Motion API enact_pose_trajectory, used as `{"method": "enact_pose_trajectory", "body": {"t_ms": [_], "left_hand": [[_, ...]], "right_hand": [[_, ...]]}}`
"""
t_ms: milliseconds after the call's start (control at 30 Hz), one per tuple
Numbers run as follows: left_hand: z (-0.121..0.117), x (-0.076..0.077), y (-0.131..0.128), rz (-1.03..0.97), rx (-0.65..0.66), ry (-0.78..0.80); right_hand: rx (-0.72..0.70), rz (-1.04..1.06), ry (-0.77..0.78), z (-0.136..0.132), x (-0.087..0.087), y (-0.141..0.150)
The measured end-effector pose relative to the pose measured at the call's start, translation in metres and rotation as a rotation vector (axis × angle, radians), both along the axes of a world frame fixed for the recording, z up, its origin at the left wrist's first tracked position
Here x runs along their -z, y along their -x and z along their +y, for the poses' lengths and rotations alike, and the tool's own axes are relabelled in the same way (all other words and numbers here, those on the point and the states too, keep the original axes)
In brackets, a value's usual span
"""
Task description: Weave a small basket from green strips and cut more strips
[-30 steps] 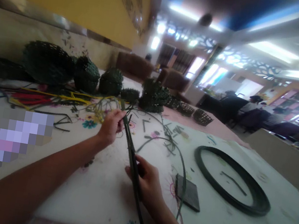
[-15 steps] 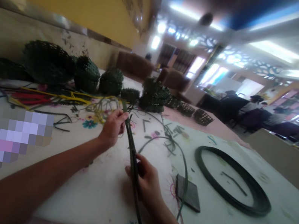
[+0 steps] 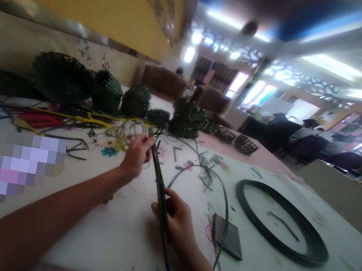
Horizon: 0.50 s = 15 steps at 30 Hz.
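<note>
Long, flat dark green strips [image 3: 159, 176] run from the middle of the table down to the lower edge of the view. My left hand [image 3: 136, 153] is closed on them near their far end, thumb on top. Lower down, my right hand [image 3: 176, 218] has its fingers wrapped round the same strips, with the thumb on the left side. One thin strip [image 3: 224, 189] curves in an arc to the right of my right hand. Past the hands lie loose green offcuts [image 3: 208, 168]. Under the arc rests a flat dark grey rectangular block [image 3: 228, 237].
A coil of green strip [image 3: 316, 250] lies at the right. Several woven green baskets [image 3: 60, 78] line the back of the table. Red strips [image 3: 39, 119] and yellow strips [image 3: 76, 117] lie at the left. A blurred-out patch [image 3: 10, 169] covers the left front. People sit in the background.
Both hands keep their hold on the strips almost unmoved. The whole view has shifted slightly, with the scene a little lower and to the right.
</note>
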<state>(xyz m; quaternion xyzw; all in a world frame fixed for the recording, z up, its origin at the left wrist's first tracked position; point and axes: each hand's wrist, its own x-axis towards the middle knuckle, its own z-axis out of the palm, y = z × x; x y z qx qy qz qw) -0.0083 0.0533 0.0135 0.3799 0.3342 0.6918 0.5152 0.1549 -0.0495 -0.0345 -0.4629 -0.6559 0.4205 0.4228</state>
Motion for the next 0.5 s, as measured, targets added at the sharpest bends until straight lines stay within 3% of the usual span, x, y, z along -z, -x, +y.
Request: {"method": "enact_pose_trajectory", "body": {"t_ms": [133,500], "left_hand": [[-0.0045,0.0051,-0.0058,0.028,0.064,-0.03],[0.0043,0.0031,0.0031,-0.007,0.05,0.035]], "right_hand": [[0.011,-0.015,-0.016,0.0018,-0.0004,-0.0021],[-0.027,-0.004,-0.012,-0.0032,-0.0075,-0.0017]]}}
